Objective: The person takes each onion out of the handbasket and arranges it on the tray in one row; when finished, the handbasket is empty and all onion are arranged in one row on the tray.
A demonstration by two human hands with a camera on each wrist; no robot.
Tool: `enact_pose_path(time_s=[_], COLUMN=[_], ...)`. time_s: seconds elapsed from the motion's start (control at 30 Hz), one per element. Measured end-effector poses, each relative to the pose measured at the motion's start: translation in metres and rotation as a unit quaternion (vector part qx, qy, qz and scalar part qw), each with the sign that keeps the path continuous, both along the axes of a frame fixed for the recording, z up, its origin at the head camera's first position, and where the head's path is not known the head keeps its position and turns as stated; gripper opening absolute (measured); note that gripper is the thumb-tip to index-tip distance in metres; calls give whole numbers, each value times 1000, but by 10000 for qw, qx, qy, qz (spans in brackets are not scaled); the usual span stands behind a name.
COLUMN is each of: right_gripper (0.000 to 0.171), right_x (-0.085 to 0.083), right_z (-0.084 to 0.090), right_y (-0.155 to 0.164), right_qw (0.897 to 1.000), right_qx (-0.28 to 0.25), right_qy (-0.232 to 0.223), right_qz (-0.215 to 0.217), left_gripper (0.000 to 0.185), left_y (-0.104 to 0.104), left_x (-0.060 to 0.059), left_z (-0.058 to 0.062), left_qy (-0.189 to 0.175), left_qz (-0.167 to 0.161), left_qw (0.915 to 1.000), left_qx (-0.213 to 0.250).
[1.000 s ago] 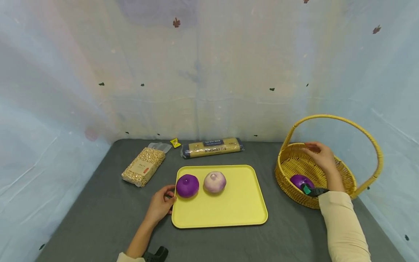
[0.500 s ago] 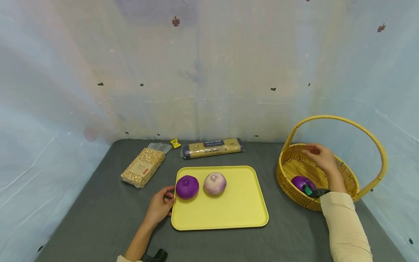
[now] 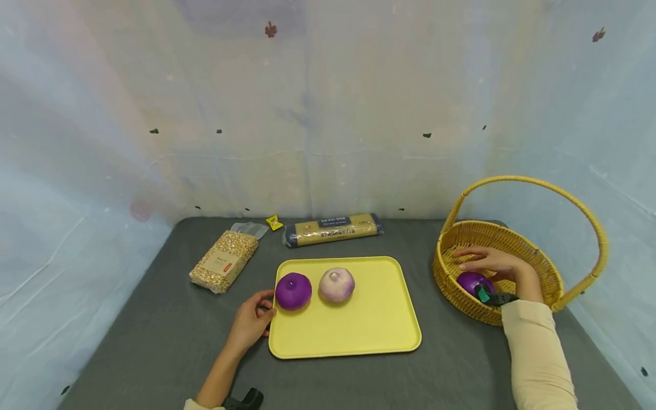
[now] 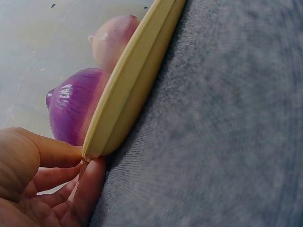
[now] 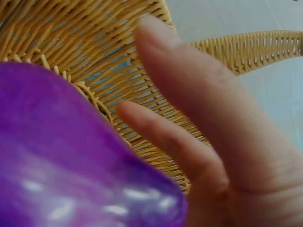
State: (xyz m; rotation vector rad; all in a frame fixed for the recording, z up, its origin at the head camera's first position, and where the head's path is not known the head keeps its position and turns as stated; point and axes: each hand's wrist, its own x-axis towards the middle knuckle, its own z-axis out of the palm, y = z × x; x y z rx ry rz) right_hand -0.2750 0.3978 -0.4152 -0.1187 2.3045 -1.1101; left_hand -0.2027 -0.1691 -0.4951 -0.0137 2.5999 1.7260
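My left hand (image 3: 250,320) is at the left edge of a yellow tray (image 3: 359,327). The left wrist view shows its thumb and fingers pinching the tray's rim (image 4: 124,92). On the tray sit a purple onion (image 3: 293,291) and a paler, whitish-purple onion (image 3: 336,285). My right hand (image 3: 499,265) reaches into a wicker basket (image 3: 474,232) with a tall arched handle, its fingers spread. Another purple onion (image 3: 468,281) lies inside, just below that hand and partly hidden by the wrist strap. In the right wrist view this onion (image 5: 61,142) appears beside the extended fingers (image 5: 208,104).
Behind the tray lies a pack of spaghetti (image 3: 335,229). A small yellow wrapped packet (image 3: 274,222) is to its left, and a clear bag of pale grains or beans (image 3: 225,259) lies at the table's left. Plastic sheeting (image 3: 307,114) hangs behind the dark table (image 3: 154,341).
My right hand has lowered deeper into the basket and come down over the purple onion, fingers now pointing left. My left hand stays at the tray's edge.
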Motion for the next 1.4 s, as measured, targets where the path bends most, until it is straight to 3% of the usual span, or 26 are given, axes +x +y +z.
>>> enact_pose_path(time_s=[0.27, 0.4, 0.63, 0.87, 1.13, 1.4], right_gripper=[61, 63, 61, 52, 43, 42], right_x=[-1, 2, 2, 4, 6, 6], right_z=[-6, -5, -5, -5, -6, -5], right_y=[4, 1, -1, 0, -2, -3], right_qw=[9983, 9977, 9974, 9961, 9971, 9968], right_qx=[-65, -143, -101, 6, 47, 94], right_qy=[-451, -613, -695, -760, -756, -799], right_qz=[357, 249, 174, 440, 17, -30], left_gripper=[39, 40, 40, 39, 38, 38], left_y=[0, 0, 0, 1, 1, 1], left_x=[0, 0, 0, 0, 0, 1], left_z=[1, 1, 1, 2, 2, 2], left_qy=[-53, -77, -62, -48, -12, -6], left_qz=[13, 10, 21, 37, 40, 29], left_qw=[10000, 10000, 10000, 10000, 10000, 10000], left_qx=[-32, -2, -36, -67, -67, -62])
